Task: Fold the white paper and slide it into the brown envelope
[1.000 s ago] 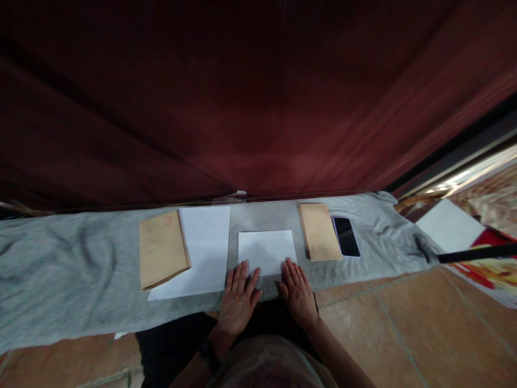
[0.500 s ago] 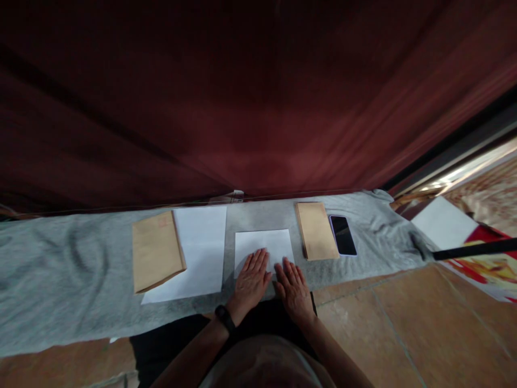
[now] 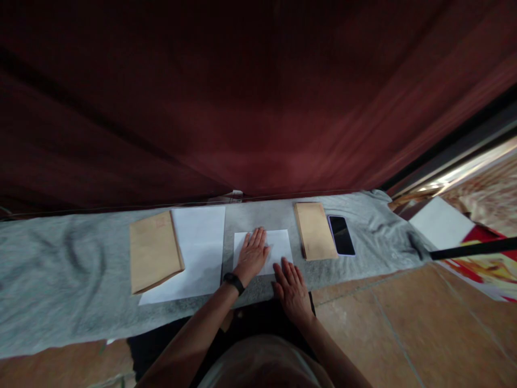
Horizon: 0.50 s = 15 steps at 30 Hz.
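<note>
A folded white sheet of paper (image 3: pixel 279 243) lies on a grey cloth (image 3: pixel 60 269) in front of me. My left hand (image 3: pixel 252 254) rests flat on its middle, fingers stretched out toward its far edge. My right hand (image 3: pixel 291 285) lies flat at the sheet's near right edge, fingers spread. A dark band sits on my left wrist. Neither hand holds anything.
Left of the sheet lie a larger white paper (image 3: pixel 194 250) and a brown envelope (image 3: pixel 154 250) overlapping it. On the right are a stack of brown envelopes (image 3: pixel 314 230) and a black phone (image 3: pixel 341 235). A dark red curtain (image 3: pixel 242 97) hangs behind. Tiled floor (image 3: pixel 404 328) lies to the right.
My left hand has slid forward from the sheet's near edge onto its middle. My right hand stayed near the sheet's near edge.
</note>
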{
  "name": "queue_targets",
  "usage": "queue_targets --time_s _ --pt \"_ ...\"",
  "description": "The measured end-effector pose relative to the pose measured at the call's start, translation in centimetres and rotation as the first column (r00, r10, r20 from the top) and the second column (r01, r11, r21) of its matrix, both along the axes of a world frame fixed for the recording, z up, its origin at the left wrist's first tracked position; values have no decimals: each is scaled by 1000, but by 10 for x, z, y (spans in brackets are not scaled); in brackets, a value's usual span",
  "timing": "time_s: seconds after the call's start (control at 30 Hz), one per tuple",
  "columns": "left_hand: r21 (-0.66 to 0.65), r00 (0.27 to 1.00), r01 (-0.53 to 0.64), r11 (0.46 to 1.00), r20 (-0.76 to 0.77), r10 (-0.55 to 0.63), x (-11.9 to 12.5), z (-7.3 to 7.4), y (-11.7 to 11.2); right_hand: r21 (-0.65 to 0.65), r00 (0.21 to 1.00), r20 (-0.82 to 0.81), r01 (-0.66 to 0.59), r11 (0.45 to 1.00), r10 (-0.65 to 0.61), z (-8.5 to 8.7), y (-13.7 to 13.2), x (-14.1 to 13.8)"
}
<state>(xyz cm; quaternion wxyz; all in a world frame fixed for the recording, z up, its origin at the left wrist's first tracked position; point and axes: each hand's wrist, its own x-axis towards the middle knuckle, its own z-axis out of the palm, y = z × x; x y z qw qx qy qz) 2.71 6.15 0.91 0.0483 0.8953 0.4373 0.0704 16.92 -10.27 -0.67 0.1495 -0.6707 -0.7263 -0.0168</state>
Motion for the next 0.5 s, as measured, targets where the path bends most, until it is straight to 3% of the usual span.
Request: queue_targets --time_s 0.2,0.5 --pt "18 999 -29 999 35 29 2 -4 -4 -3 1000 14 -1 1000 2 -3 0 0" --pt "57 998 39 998 48 -41 -20 -6 -53 -8 1000 7 2 1000 -2 -3 -1 0"
